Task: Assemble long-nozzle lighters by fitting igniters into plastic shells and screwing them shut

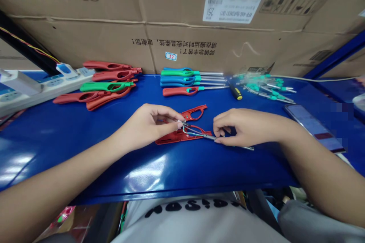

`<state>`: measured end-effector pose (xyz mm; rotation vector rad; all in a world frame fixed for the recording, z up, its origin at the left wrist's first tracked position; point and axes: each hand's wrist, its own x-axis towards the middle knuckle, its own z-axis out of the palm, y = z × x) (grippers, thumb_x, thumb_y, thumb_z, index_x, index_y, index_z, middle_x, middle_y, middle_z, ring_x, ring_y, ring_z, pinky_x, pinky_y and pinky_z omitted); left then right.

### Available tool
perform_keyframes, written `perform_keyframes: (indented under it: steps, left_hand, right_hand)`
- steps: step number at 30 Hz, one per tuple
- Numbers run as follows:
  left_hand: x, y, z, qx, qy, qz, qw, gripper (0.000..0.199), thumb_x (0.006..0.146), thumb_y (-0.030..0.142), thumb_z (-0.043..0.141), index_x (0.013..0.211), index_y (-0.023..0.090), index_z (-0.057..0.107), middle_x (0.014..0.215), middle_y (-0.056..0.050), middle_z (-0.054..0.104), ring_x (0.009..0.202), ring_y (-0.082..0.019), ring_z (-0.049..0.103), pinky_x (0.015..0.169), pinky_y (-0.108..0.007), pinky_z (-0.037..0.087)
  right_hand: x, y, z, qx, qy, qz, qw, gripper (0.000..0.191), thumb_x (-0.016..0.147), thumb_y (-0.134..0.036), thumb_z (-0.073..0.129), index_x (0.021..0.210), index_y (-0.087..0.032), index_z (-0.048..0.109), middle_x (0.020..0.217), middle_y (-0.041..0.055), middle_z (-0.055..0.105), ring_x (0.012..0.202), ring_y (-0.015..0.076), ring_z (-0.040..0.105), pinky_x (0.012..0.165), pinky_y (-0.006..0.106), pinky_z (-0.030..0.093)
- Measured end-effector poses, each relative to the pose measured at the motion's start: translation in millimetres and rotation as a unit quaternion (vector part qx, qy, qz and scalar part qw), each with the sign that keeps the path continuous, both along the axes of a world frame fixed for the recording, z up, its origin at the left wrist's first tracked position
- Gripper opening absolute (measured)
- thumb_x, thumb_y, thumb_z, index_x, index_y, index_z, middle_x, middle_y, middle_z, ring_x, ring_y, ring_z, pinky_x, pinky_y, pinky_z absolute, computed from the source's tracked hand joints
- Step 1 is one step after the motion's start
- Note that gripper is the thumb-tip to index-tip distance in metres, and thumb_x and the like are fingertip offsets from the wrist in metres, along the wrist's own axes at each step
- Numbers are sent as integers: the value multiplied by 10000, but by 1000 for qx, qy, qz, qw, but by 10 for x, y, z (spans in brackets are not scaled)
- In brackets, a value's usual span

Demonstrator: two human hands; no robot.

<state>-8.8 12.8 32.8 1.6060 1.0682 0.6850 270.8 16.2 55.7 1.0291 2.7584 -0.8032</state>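
In the middle of the blue table, my left hand (149,126) is closed in a pinch on a small dark metallic part (185,124). A thin white-and-teal wire (190,133) runs from there toward a slim metal lighter tube (209,137). My right hand (242,126) pinches that tube between thumb and fingers, its far end sticking out to the right. Beneath my left fingers lies one red lighter shell half (168,138), partly covered. Just behind it rests another red shell half (203,111) with a trigger opening.
Several red and green lighter handles (114,86) lie at the back left beside a white power strip (51,83). Complete lighters (178,80) line the back centre. Near them are a screwdriver (237,92), a heap of metal tubes (268,86) and a phone (316,129). A cardboard box (176,22) stands behind.
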Motion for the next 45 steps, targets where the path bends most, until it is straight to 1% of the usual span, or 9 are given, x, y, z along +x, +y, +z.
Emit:
perform_keyframes:
  steps: [7, 11, 14, 20, 26, 33, 38, 41, 45]
  left_hand:
    - [-46, 32, 9, -7, 7, -8, 1000, 163, 781, 311, 794, 917, 222, 783, 854, -1, 798, 778, -165, 748, 760, -272, 605]
    - [-69, 46, 0, 11, 50, -20, 999, 150, 790, 335, 781, 891, 225, 790, 851, -5, 799, 796, -186, 751, 753, -283, 599]
    - [-69, 34, -21, 52, 105, -31, 993, 164, 815, 366, 754, 891, 226, 793, 866, -10, 795, 776, -192, 741, 718, -292, 585]
    - [-42, -13, -26, 196, 184, -70, 960, 179, 878, 347, 677, 914, 218, 796, 897, -24, 767, 752, -165, 695, 685, -277, 534]
    - [-53, -7, -32, 234, 214, -78, 945, 164, 884, 305, 662, 916, 212, 793, 910, -27, 745, 743, -154, 674, 688, -276, 516]
    - [-54, -15, -25, 231, 239, -89, 939, 182, 891, 321, 645, 912, 207, 786, 920, -43, 729, 730, -167, 671, 682, -294, 513]
    - [-68, -42, 3, 228, 248, -100, 936, 164, 885, 282, 659, 962, 198, 777, 928, -46, 718, 730, -158, 679, 697, -278, 534]
    - [-79, -83, 38, 245, 279, -120, 921, 188, 909, 260, 635, 1032, 209, 767, 979, -52, 713, 781, -174, 684, 735, -301, 545]
    - [-73, -150, 71, 276, 308, -137, 900, 191, 934, 213, 599, 1035, 208, 761, 1052, -63, 712, 914, -210, 685, 853, -352, 544]
  right_hand:
    - [30, 12, 13, 15, 6, 6, 1000, 109, 898, -271, 618, 862, -196, 688, 808, 6, 667, 723, 138, 574, 671, 265, 411]
    - [67, 40, 42, 21, 4, -4, 1000, 112, 899, -277, 619, 880, -194, 691, 823, 10, 666, 738, 141, 575, 681, 264, 419]
    - [85, 57, 38, 20, -7, -4, 1000, 109, 901, -270, 615, 888, -195, 694, 837, 17, 669, 751, 149, 579, 685, 269, 414]
    - [94, 82, 6, 28, -22, -11, 999, 90, 897, -244, 621, 868, -192, 689, 865, 29, 671, 760, 159, 573, 673, 275, 389]
    - [34, 68, 0, 28, -12, -10, 999, 129, 911, -225, 610, 815, -186, 688, 849, 35, 672, 795, 171, 598, 700, 279, 397]
    - [-48, -25, -27, 80, -54, -12, 995, 175, 902, -147, 545, 763, -179, 646, 868, 63, 658, 778, 185, 590, 683, 298, 392]
    - [-4, -18, -60, 52, -30, -40, 997, 116, 891, -167, 566, 793, -184, 624, 878, 48, 648, 765, 170, 566, 666, 284, 400]
    - [9, -24, -46, 43, -21, -55, 997, 71, 894, -234, 604, 853, -192, 645, 858, 32, 629, 711, 153, 543, 613, 266, 382]
    - [-81, -79, -33, 53, 37, -69, 996, 152, 917, -330, 634, 964, -188, 658, 939, 42, 622, 697, 135, 539, 604, 258, 386]
